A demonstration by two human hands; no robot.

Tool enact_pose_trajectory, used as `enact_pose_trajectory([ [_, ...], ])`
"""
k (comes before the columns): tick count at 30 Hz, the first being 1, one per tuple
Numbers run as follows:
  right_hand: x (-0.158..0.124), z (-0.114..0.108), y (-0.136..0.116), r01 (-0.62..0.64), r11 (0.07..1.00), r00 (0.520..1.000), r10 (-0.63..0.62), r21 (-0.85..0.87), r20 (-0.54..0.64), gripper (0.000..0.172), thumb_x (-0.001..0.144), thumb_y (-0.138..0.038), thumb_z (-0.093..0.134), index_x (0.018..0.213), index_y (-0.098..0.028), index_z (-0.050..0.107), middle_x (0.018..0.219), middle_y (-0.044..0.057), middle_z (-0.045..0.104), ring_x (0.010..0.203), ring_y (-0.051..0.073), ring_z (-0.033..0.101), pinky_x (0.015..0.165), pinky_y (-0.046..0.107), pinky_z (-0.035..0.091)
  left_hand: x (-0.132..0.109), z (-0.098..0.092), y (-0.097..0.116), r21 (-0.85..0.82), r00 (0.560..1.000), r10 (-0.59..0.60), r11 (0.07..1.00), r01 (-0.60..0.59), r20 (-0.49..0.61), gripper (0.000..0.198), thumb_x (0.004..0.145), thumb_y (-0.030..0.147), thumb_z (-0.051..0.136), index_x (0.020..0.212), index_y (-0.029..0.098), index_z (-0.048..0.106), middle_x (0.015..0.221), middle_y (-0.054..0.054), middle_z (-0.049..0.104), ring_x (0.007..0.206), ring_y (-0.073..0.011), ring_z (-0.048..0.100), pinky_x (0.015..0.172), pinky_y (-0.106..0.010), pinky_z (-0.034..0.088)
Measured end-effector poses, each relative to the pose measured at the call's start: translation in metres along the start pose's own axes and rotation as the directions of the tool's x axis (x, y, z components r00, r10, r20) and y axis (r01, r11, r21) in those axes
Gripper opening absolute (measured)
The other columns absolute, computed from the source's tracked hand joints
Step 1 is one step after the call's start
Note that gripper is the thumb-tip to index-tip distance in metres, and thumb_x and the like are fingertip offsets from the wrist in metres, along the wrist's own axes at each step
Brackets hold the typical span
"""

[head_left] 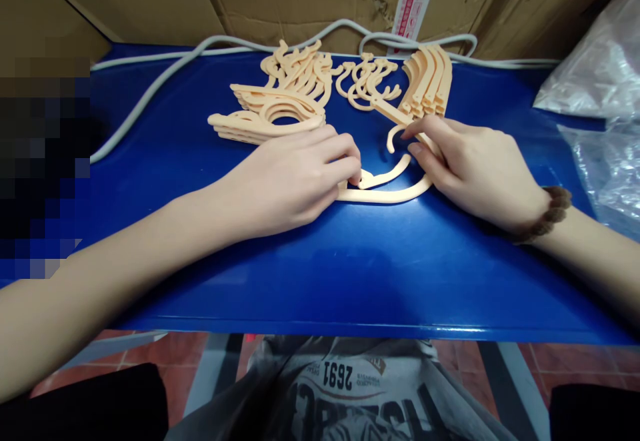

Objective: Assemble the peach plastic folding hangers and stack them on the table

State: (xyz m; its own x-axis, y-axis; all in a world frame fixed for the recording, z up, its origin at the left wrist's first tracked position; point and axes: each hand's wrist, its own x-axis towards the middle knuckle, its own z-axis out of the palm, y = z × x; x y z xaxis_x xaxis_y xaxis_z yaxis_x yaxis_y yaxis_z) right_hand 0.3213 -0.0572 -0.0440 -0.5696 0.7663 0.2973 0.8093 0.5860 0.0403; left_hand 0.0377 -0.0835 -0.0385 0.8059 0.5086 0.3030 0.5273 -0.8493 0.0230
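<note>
Cream plastic parts of what look like folding hangers lie on the blue table [320, 267]. My left hand [305, 177] is closed, its fingertips pressed on the joint end of a curved hanger arm [387, 195]. A shorter curved piece [387, 177] sticks out from under those fingers. My right hand [465, 161] bends over a straight strip [393, 111], with index finger and thumb around the end of a small hook [393, 139]. The palm hides where strip and curved arm run. Just beyond my left hand rests a stack of hanger pieces [265, 127].
At the back are piles of curved arms [300, 71], loose hooks [370, 81] and a row of stacked arms [430, 77]. A grey cable [165, 84] runs behind them, before cardboard boxes [300, 1]. Clear plastic bags [590, 67] lie on the right.
</note>
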Motion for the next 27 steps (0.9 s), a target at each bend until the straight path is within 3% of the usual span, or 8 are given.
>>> enact_pose_trajectory([
  [8,0.0005,-0.0039,-0.0027,-0.022,1.0,0.998,0.023,-0.01,0.051,0.039,0.109,-0.034,0.039,0.126,-0.023,0.072,0.117,0.008,0.082,0.085,0.027,0.075,0.062,0.037,0.044,-0.0007,0.002,-0.0005,-0.013,0.999,0.026,1.0,-0.026,-0.024,0.028,0.109,0.038,0.054,0.105,0.016,0.07,0.114,-0.014,0.075,0.103,-0.0306,0.069,0.092,-0.046,0.056],
  [18,0.0004,-0.002,-0.0005,0.065,0.998,0.997,-0.065,-0.006,0.04,0.041,0.108,-0.032,0.038,0.127,-0.021,0.073,0.117,0.01,0.082,0.083,0.027,0.075,0.061,0.036,0.043,-0.0004,0.0021,0.0008,-0.001,0.999,0.038,0.999,-0.038,-0.016,0.026,0.111,0.032,0.049,0.104,0.018,0.07,0.111,-0.011,0.075,0.102,-0.0283,0.069,0.093,-0.044,0.056],
  [27,0.0015,-0.004,-0.0027,0.07,0.997,0.994,-0.069,-0.012,0.081,0.04,0.108,-0.033,0.038,0.124,-0.02,0.072,0.114,0.012,0.081,0.084,0.028,0.074,0.062,0.036,0.044,-0.0005,0.0031,0.001,0.004,0.999,0.035,0.999,-0.035,-0.035,0.023,0.111,0.028,0.049,0.105,0.018,0.069,0.111,-0.011,0.076,0.103,-0.0277,0.069,0.092,-0.043,0.055],
])
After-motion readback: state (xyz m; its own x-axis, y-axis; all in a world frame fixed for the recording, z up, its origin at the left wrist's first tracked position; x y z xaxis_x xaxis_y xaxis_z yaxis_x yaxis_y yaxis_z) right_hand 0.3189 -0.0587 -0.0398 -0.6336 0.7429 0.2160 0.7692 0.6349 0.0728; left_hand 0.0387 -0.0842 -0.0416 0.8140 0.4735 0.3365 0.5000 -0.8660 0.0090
